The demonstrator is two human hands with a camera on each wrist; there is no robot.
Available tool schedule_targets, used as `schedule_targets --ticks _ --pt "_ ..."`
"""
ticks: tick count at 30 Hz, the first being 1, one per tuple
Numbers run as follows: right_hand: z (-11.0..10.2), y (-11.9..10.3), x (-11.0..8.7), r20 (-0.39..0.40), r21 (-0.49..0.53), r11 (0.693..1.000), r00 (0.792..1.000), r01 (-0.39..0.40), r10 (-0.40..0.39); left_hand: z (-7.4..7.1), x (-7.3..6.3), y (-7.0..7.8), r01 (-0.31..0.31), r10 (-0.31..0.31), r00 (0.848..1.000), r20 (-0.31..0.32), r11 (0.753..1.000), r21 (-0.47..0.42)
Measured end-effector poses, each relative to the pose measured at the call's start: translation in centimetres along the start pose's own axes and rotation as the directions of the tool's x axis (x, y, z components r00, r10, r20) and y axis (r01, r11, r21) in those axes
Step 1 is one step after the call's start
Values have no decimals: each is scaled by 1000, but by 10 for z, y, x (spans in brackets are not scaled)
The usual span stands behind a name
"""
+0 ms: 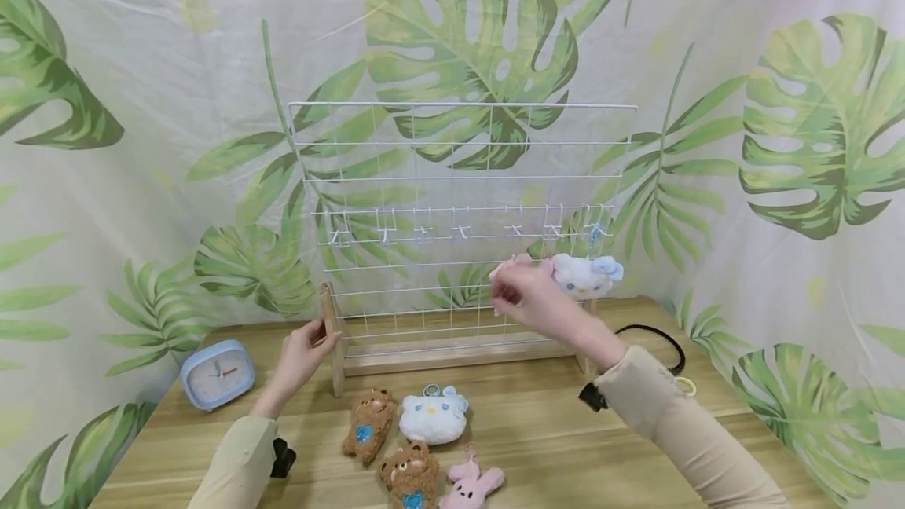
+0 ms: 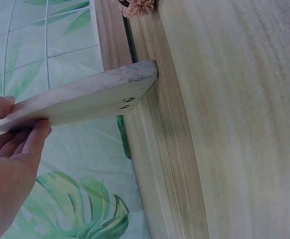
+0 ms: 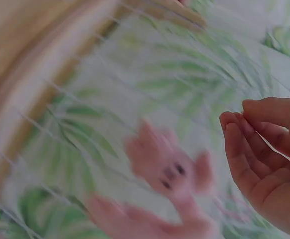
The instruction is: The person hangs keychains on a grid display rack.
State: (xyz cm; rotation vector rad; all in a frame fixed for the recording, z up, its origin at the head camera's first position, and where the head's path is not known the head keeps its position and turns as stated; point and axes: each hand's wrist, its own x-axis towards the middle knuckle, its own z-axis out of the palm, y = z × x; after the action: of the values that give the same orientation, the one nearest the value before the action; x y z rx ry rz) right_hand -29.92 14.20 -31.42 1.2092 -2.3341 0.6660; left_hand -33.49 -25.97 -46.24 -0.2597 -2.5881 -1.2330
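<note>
My left hand (image 1: 304, 348) grips the wooden side post (image 2: 80, 97) of a white wire grid rack (image 1: 463, 104), thumb on one side and fingers on the other. Before the rack's right part is my right hand (image 3: 272, 154), fingers loosely curled, thumb tip against the fingertips, nothing visible between them. Behind it, a blurred pink plush charm (image 3: 170, 172) is beside but apart from the fingers. More pink plush (image 3: 140, 221) shows below that one. A white plush cat charm with a blue bow (image 1: 581, 276) hangs from the rightmost of several hooks (image 1: 461, 231).
On the table lie two brown bear charms (image 1: 371, 422), another white cat charm (image 1: 433, 419) and a pink rabbit charm (image 1: 470, 485). A blue clock (image 1: 218, 374) stands at left. A black cord (image 1: 679, 344) and a yellow ring (image 1: 686, 386) lie at right.
</note>
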Motion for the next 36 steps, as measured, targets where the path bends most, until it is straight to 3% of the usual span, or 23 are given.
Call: schedule_targets --ticks 5,10,15,20,25,32,36 --pt "63 8 -5 183 37 999 983 22 -28 -2 -1 0 15 -15 1000 16 1000 15" --pt "120 19 -6 353 85 994 935 -62 28 0 -2 -1 23 -23 1000 6 1000 4" --pt "157 25 -3 438 38 993 895 -109 81 2 -2 0 11 -11 1000 -10 1000 -15" --pt "179 27 3 494 -64 993 861 -101 120 1 -2 1 12 -12 1000 -17 1000 -19" --pt "189 29 2 526 -88 991 840 -100 132 3 -2 3 5 -5 1000 -13 1000 -19" --pt "199 32 1 512 -137 987 847 -86 145 1 -2 3 0 0 1000 -14 1000 -28" --pt "201 29 3 519 -193 979 840 -68 160 0 -3 2 5 -6 1000 -11 999 -34"
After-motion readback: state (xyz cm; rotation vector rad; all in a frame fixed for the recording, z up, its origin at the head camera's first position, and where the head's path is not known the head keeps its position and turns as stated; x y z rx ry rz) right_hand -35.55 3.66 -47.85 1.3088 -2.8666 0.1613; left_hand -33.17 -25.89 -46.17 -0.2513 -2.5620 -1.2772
